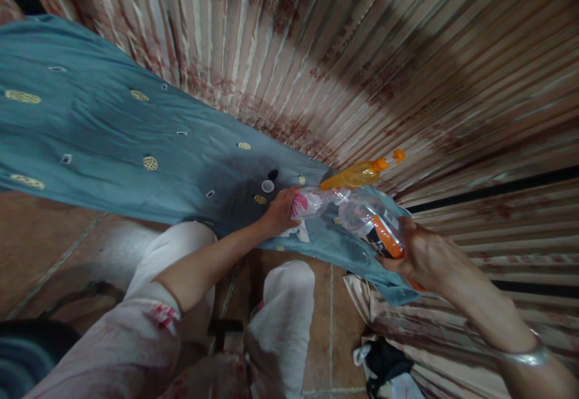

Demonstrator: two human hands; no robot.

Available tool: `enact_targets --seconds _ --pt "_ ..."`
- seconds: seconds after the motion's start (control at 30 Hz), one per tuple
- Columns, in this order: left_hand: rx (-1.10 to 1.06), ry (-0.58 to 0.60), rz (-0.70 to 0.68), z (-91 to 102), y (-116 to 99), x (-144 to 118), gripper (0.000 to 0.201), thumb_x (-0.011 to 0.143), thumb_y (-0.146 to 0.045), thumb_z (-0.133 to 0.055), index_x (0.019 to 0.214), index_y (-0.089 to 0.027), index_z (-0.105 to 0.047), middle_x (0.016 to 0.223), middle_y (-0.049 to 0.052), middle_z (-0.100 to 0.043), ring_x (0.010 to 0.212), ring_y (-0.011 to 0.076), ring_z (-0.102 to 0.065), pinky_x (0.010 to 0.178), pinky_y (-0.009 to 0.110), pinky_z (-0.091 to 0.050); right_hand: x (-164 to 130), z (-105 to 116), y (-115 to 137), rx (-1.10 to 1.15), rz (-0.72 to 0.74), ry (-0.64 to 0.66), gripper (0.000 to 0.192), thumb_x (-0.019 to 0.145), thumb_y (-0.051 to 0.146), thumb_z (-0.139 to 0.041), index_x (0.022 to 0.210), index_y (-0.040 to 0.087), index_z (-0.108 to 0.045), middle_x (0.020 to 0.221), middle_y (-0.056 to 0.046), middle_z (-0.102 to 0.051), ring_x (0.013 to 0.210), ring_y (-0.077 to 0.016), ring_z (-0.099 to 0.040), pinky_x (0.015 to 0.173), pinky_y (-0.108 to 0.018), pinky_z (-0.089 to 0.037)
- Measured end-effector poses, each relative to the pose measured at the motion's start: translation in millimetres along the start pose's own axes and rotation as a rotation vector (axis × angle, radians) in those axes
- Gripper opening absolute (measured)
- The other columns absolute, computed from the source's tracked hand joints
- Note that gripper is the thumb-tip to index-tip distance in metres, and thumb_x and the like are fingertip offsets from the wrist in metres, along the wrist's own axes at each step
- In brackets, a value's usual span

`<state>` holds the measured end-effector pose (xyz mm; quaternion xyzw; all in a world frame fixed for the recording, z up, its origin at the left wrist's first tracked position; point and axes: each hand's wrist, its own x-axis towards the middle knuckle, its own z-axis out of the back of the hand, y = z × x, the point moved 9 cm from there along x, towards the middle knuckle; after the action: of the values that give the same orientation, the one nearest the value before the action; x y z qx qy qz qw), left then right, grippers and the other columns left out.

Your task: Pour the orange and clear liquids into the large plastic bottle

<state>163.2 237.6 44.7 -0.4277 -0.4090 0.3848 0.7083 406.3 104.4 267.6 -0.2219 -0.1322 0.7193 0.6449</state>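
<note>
Right forearm running off the bottom right corner, bangle (527, 358) blurring at the wrist. Knees in white trousers (280, 320) filling the lower middle, floor tiles showing between. Right hand (418, 257) gripping the base of a clear bottle with an orange label (377, 227), fingers wrapping round it, fingertips hiding behind the plastic. Bottle lying tilted, mouth pointing toward the left hand. Left hand (280, 212) closing on a smaller clear bottle with a pink label (310, 203), fingers curling around its end, thumb side hard to make out in the dim light. Both bottles hovering over the near edge of a blue cloth (113, 139), necks almost meeting. Orange spray bottle (357, 174) lying just behind them, nozzle blurring. Small white cap (268, 186) sitting on the cloth near a dark one, too small to read. Striped curtain (407, 55) hanging beyond.
</note>
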Motion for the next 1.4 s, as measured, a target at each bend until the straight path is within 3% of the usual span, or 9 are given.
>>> enact_targets --seconds 0.17,0.43,0.77,0.93,1.2,1.4 --pt "0.008 -0.004 0.011 -3.5 8.2 1.1 0.091 0.071 -0.013 -0.101 0.157 -0.025 -0.074 0.165 0.016 -0.084 0.162 0.0516 -0.077 0.144 0.077 -0.063 -0.5 1.5 -0.5 0.007 0.015 -0.047 0.027 0.105 0.047 -0.079 0.115 0.025 -0.067 0.073 -0.012 -0.080 0.071 -0.0420 -0.087 0.064 -0.038 -0.043" --pt "0.030 0.000 0.010 -6.5 12.9 -0.1 0.092 0.073 -0.015 -0.102 0.161 -0.024 -0.075 0.169 0.018 -0.083 0.167 0.0536 -0.075 0.147 0.076 -0.061 4.3 2.2 2.4 -0.013 0.007 -0.004 0.028 0.099 0.040 -0.083 0.113 0.025 -0.066 0.078 -0.014 -0.083 0.075 -0.0430 -0.089 0.063 -0.036 -0.046" --pt "0.010 -0.008 -0.003 -9.3 19.2 1.0 0.101 0.068 -0.012 -0.102 0.164 -0.031 -0.075 0.168 0.014 -0.084 0.165 0.0516 -0.075 0.148 0.073 -0.062 3.1 3.9 2.7 -0.016 0.028 -0.047 0.027 0.099 0.044 -0.080 0.112 0.025 -0.068 0.074 -0.014 -0.081 0.071 -0.0432 -0.087 0.059 -0.037 -0.040" --pt "0.008 0.001 0.002 -10.7 20.9 -0.5 0.099 0.073 -0.013 -0.100 0.168 -0.024 -0.072 0.177 0.019 -0.079 0.170 0.0514 -0.072 0.150 0.077 -0.058 2.9 2.5 2.9 -0.026 0.014 -0.019 0.029 0.098 0.042 -0.084 0.114 0.022 -0.070 0.076 -0.015 -0.082 0.073 -0.0430 -0.089 0.060 -0.037 -0.043" --pt "0.001 -0.001 -0.005 -8.1 22.4 1.8 0.097 0.070 -0.018 -0.105 0.162 -0.029 -0.078 0.169 0.015 -0.083 0.166 0.0526 -0.074 0.146 0.074 -0.064 1.5 6.2 5.0 -0.012 0.039 -0.029 0.034 0.100 0.041 -0.083 0.122 0.018 -0.072 0.072 -0.012 -0.079 0.071 -0.0420 -0.087 0.060 -0.037 -0.042" --pt "0.018 0.005 0.010 -9.3 18.8 0.6 0.096 0.075 -0.016 -0.103 0.166 -0.023 -0.074 0.175 0.019 -0.081 0.170 0.0532 -0.072 0.148 0.075 -0.060 3.3 6.0 4.0 -0.013 0.006 0.023 0.031 0.098 0.042 -0.086 0.115 0.021 -0.071 0.078 -0.015 -0.083 0.076 -0.0446 -0.090 0.061 -0.038 -0.045"
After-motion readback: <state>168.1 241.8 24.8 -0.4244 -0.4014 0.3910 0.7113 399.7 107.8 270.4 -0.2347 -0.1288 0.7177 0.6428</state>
